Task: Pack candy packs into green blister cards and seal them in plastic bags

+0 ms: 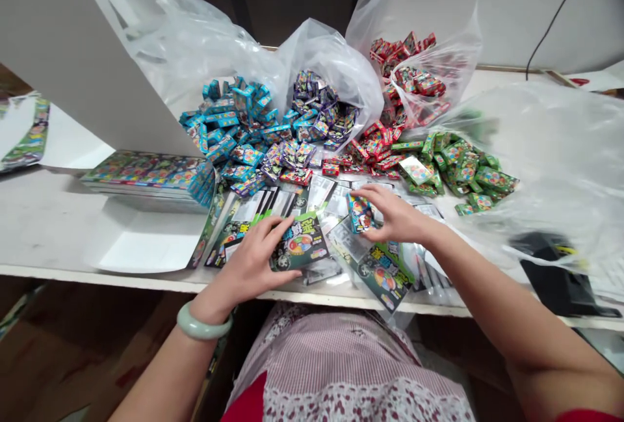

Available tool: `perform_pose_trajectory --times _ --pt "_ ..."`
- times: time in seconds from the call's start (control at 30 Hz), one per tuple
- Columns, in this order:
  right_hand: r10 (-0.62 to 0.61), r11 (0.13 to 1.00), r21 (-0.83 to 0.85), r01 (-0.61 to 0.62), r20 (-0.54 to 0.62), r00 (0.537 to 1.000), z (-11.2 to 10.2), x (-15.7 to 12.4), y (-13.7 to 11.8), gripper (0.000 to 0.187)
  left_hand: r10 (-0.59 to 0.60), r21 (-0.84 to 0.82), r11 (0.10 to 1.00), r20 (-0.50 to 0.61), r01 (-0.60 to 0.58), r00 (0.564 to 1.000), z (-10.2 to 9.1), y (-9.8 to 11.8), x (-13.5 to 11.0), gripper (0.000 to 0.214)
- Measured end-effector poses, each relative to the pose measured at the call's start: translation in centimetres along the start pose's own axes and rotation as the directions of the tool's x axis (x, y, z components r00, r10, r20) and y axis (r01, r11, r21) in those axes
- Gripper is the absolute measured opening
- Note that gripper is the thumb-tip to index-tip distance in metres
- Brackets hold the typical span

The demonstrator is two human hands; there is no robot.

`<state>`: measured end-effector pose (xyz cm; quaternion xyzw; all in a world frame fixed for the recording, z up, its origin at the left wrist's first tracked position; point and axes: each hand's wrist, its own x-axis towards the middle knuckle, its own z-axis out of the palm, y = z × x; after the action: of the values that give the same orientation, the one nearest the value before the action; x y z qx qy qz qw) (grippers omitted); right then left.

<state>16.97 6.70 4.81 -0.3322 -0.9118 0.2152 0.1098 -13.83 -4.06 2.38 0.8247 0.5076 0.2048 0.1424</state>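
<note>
My left hand (258, 258), with a pale green bangle on the wrist, grips the left side of a dark printed plastic pouch (305, 240). Its thumb lies near the pouch's lower edge. My right hand (392, 214) pinches a small blue printed box (361, 212) between thumb and fingers, just right of that pouch; whether a second box is behind it, I cannot tell. Under the right hand another printed pouch (385, 279) lies at a slant, overhanging the table's front edge. Several more clear-and-printed pouches (248, 214) are spread beneath both hands.
Heaps of small blue boxes (234, 116), purple boxes (322, 106), red boxes (375, 142) and green boxes (468, 165) lie behind the pouches, partly in clear plastic bags (336, 58). A white carton (151, 233) with stacked printed sheets (146, 171) stands left. A black object (556, 279) lies right.
</note>
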Motion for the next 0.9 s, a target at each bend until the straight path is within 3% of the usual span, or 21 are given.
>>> perform_pose_trajectory --times 0.1,0.3,0.6,0.77,0.9 --pt "-0.044 0.997 -0.065 0.036 -0.119 0.992 -1.1 -0.9 -2.3 0.079 0.004 -0.016 1.000 -0.013 -0.004 1.000 0.2 0.4 0.3 0.091" --pt "-0.095 0.970 -0.227 0.087 -0.026 0.995 -0.8 -1.0 -5.6 0.077 0.053 -0.023 0.998 -0.011 -0.053 0.999 0.5 1.3 0.6 0.093" --pt "-0.120 0.981 -0.147 0.123 0.027 0.992 0.2 -1.5 -6.0 0.073 0.083 -0.051 0.995 -0.006 -0.083 0.997 0.3 1.8 0.0 0.095" --pt "-0.115 0.983 -0.140 0.122 0.059 0.992 0.2 -1.4 -6.7 0.086 0.119 -0.075 0.990 0.019 -0.118 0.993 0.5 2.4 0.1 0.094" --pt "-0.125 0.992 -0.019 0.124 -0.050 0.991 0.7 -1.3 -6.3 0.091 0.069 -0.077 0.994 -0.041 -0.072 0.997 0.5 2.2 0.1 0.092"
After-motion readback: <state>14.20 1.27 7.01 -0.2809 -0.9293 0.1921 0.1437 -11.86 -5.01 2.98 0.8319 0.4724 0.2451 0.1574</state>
